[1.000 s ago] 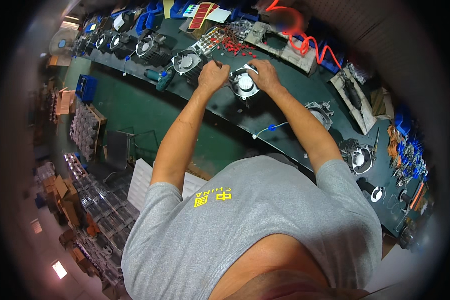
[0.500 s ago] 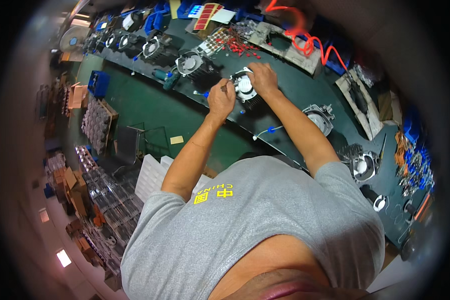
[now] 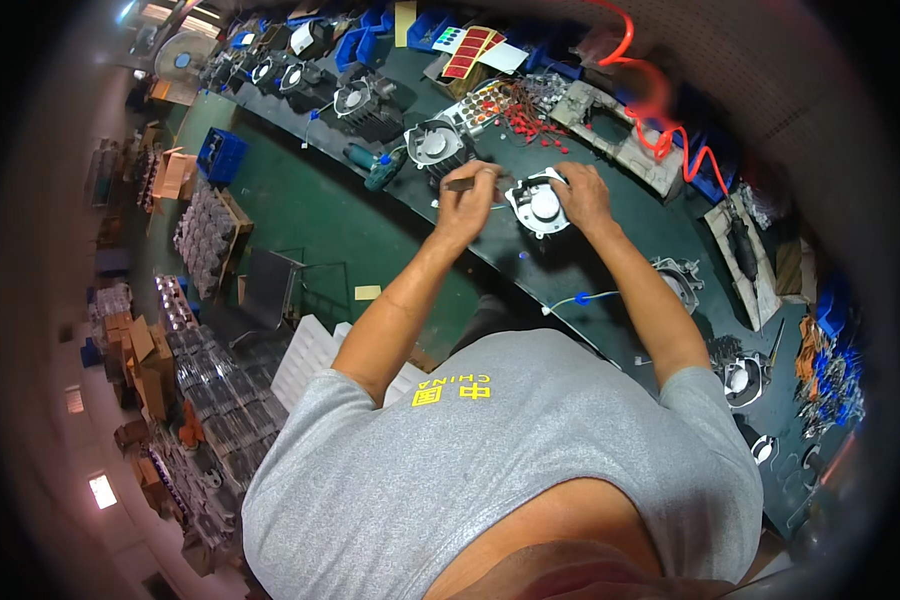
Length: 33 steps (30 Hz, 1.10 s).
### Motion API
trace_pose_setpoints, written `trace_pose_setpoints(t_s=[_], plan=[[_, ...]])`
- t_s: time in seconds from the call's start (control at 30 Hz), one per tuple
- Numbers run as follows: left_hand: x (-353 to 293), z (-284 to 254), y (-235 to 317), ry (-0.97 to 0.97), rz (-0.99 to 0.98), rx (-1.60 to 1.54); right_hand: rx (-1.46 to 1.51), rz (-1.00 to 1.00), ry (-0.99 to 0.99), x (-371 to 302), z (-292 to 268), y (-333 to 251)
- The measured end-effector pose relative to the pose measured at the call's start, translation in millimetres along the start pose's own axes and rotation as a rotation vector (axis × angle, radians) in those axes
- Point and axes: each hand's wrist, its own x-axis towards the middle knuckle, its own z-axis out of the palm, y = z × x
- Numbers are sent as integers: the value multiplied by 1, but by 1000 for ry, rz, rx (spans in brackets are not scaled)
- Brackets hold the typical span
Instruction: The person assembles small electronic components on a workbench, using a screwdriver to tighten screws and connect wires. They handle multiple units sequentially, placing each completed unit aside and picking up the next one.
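Note:
A round metal housing (image 3: 543, 205) with a pale disc-shaped centre stands at the front part of the dark green workbench (image 3: 620, 240). My right hand (image 3: 584, 197) is closed on its right rim, the fingers bent over the upper edge. To the left of the housing, and apart from it, my left hand (image 3: 464, 207) is closed around a short, dark, stick-like tool (image 3: 460, 184); its exact kind is too small to tell. A thin wire runs from the housing toward my left hand. Just beyond that hand sits another finned housing (image 3: 435, 143).
More finned housings (image 3: 355, 97) line the bench to the left, near a teal power drill (image 3: 375, 165). Red-capped small parts (image 3: 533, 125), grey foam blocks (image 3: 620, 138) and a coiled red air hose (image 3: 660, 140) lie behind. Wires with blue connectors (image 3: 582, 299) lie near my right forearm.
My left hand has come away from the housing, leaving a gap. The housing is turned, with my right hand still at its rim. The whole view has shifted.

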Motion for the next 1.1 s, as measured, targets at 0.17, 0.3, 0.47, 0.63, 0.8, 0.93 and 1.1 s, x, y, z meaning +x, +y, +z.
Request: trace_pose_setpoints(t_s=[0.17,0.3,0.47,0.63,0.8,0.93,1.1], plan=[[31,-105,-35,171,-55,64,-45,-51,-34,5,-6,-1],[60,-169,-76,160,-50,84,-190,11,105,17,-5,-22],[92,-188,-105,64,-4,81,-53,-68,244,68,35,-76],[127,-191,-114,-29,-19,204,-6,-78,165,123,107,-124],[145,-189,-102,-81,-63,365,-147,-137,110,156,152,-127],[164,-192,-109,-119,-124,459,-167,-48,-73,161,162,-131],[171,-187,-93,-158,-112,563,-169,-70,20,157,168,-126]])
